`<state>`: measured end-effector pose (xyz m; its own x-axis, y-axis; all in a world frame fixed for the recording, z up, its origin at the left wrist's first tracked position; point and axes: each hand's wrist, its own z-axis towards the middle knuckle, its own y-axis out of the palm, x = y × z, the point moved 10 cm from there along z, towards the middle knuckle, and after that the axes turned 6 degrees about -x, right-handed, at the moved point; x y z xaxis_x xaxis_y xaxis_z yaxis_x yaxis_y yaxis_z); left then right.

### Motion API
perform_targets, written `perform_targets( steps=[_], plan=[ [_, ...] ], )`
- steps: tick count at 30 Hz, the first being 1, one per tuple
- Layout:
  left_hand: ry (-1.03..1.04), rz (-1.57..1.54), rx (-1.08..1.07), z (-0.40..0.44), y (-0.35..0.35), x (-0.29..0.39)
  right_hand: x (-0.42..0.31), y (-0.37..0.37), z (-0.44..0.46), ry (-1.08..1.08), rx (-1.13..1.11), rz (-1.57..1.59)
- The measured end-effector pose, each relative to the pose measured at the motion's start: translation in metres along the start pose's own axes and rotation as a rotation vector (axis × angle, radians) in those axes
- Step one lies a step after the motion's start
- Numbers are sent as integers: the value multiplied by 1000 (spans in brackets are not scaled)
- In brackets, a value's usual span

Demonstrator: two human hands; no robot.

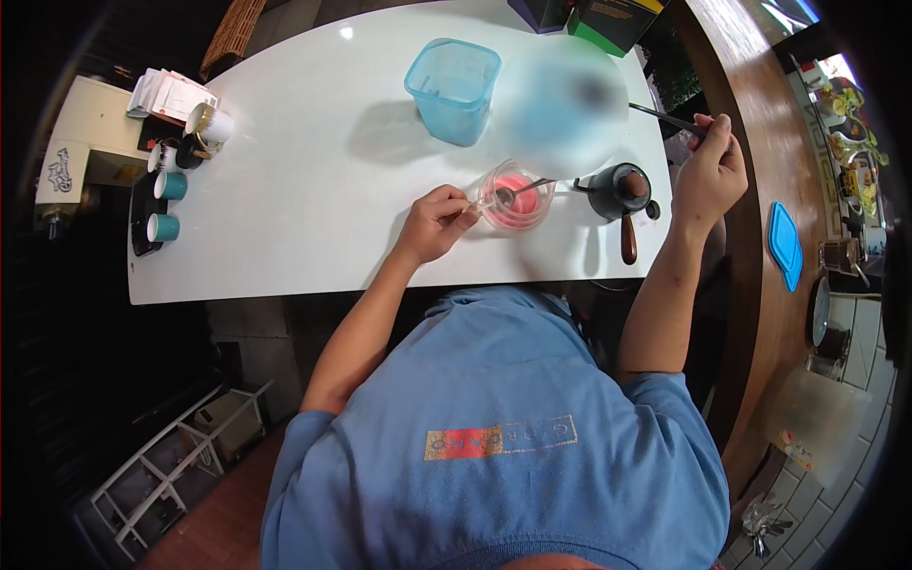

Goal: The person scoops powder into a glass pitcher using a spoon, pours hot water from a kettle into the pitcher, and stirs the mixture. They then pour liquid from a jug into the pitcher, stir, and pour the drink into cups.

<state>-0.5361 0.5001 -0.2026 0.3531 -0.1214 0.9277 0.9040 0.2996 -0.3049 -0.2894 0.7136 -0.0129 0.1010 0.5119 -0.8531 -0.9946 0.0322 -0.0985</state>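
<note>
On the white table, a clear cup (532,207) holds something pink, with a metal spoon (505,197) resting in it. My left hand (439,222) pinches the cup's handle on its left side. Raised at the table's right side, my right hand (711,171) is closed around a thin dark handle (670,118) that points left toward a blurred pale area. That blur hides what the handle's far end is. A dark pot (616,192) with a wooden handle stands right of the cup. Behind the cup stands a light-blue plastic container (453,100).
Teal cups (163,227) and a black tray (142,214) stand at the table's far left, near a white mug (209,123). Boxes (608,24) sit at the back right. A blue lid (785,242) lies on the wooden counter (760,313).
</note>
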Motion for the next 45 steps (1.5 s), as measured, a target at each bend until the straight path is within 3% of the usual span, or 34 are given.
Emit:
perform_targets(
  steps=[7,10,12,13,15,18,23,31,40,45],
  plan=[
    [-4,7,11,-1,-1,2,-1,-21,-29,29,-22,165],
    [10,8,17,-1,-2,4,-4,-43,-68,-168,54,116],
    [16,11,21,-1,-3,6,-16,-44,-97,-421,-131,184],
    [26,18,18,-1,-3,7,-35,-39,-111,-596,-228,45],
    [14,5,13,-1,-3,6,-55,-38,-130,-811,-191,-60],
    [4,-28,3,-1,-1,3,-60,-39,-119,-799,-95,-49],
    [4,-26,5,-1,-1,2,-34,-14,-65,-378,92,-18],
    [27,6,9,0,-1,1,-17,82,-26,-320,-243,-381],
    [-23,-1,-6,-1,-1,-1,12,115,-27,-290,-381,-531],
    [-24,6,-5,0,0,-1,13,111,-28,-198,-368,-445]
  ],
)
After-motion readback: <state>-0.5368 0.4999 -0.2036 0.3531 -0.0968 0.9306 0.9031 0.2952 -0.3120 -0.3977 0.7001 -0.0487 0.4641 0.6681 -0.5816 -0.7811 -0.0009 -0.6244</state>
